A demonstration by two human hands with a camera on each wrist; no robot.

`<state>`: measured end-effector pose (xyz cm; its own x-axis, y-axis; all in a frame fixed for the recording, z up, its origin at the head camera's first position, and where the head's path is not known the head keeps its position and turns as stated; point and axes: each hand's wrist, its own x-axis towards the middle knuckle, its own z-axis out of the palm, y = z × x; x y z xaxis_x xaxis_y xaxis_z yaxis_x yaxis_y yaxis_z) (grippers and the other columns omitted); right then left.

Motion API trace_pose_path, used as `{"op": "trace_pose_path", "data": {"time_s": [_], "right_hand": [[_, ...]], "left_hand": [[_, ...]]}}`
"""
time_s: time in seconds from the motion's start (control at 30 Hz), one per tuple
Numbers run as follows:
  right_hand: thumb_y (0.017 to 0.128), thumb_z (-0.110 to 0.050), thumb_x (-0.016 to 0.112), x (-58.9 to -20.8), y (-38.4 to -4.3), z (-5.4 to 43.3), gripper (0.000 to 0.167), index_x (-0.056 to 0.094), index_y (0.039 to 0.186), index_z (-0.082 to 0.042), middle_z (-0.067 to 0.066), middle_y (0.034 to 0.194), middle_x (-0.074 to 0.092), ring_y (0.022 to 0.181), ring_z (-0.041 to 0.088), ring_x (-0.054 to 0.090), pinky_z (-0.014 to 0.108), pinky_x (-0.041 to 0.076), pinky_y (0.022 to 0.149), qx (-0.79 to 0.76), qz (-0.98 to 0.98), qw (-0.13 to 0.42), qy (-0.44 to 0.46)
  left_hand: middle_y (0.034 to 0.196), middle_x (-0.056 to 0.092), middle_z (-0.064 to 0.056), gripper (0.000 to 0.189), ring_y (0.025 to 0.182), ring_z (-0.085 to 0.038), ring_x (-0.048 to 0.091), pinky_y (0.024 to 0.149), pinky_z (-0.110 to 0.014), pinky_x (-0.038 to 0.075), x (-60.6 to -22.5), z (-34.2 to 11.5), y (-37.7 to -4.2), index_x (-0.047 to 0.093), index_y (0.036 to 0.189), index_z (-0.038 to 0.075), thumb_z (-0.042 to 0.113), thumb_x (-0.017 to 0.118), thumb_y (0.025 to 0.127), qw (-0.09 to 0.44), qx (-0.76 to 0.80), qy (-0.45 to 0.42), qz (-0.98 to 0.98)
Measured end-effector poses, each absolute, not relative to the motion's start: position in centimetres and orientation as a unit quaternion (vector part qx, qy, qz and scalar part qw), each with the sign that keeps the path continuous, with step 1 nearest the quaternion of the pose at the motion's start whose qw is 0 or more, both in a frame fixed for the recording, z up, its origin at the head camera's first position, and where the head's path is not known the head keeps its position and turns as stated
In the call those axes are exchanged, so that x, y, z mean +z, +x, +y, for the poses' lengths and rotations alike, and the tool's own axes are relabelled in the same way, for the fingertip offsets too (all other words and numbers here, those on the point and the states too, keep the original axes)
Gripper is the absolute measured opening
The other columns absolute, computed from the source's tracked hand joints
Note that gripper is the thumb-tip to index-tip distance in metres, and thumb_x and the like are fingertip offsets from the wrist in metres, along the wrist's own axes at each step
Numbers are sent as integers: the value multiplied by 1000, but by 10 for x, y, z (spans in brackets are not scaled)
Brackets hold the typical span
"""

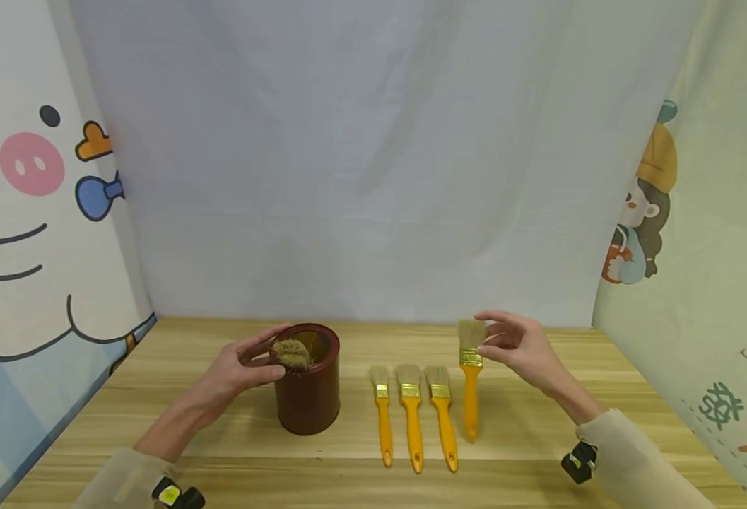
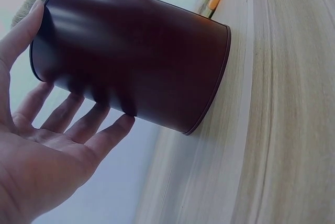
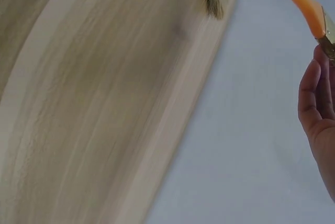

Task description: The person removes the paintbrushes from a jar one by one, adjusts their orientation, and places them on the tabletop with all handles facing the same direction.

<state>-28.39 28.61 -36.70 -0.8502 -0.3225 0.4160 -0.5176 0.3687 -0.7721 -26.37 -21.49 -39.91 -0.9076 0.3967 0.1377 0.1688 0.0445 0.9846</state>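
Observation:
A dark brown cylindrical pot [image 1: 307, 403] stands upright on the table. The bristles of a paintbrush [image 1: 292, 353] stick out over its rim. My left hand [image 1: 236, 371] holds the pot loosely from the left, fingertips against its side and thumb by the rim, beside the bristles. The wrist view shows a gap between palm [image 2: 47, 166] and pot. On the right, my right hand [image 1: 518, 346] pinches a paintbrush [image 1: 471, 399] near its bristles and metal band, the orange handle pointing down. That brush appears raised off the table in the right wrist view, where the hand [image 3: 319, 109] is partly cut off.
Three more orange-handled brushes, a left one [image 1: 382, 420], a middle one [image 1: 413, 424] and a right one [image 1: 443, 420], lie side by side between the hands, bristles away from me. A pale curtain [image 1: 373, 177] hangs behind the wooden table [image 1: 252, 474]; printed cloths flank it.

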Motion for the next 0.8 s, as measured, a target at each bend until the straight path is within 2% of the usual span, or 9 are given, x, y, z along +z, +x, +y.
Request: {"op": "trace_pose_path", "data": {"time_s": [0.23,0.47,0.8], "right_hand": [[93,1,79,-374,-282,294,53,61,143,3,25,113,70,93,21,75,38,63,80,518,-822,64,226],[93,0,79,-380,-282,299,58,57,146,6,26,116,68,95,26,75,50,62,84,533,-823,27,196],[90,2,79,-395,-290,302,61,53,145,13,21,103,70,89,27,75,55,61,84,560,-811,-26,168]], "left_hand": [[165,34,-25,78,150,-50,33,107,-46,50,-398,-214,-263,36,166,8,16,74,98,86,664,201,715],[165,34,-25,76,150,-51,32,107,-46,50,-397,-214,-263,39,165,11,16,75,98,84,665,195,716],[165,34,-25,77,149,-51,32,105,-42,51,-398,-214,-264,36,165,7,15,74,98,87,667,200,712]]}}
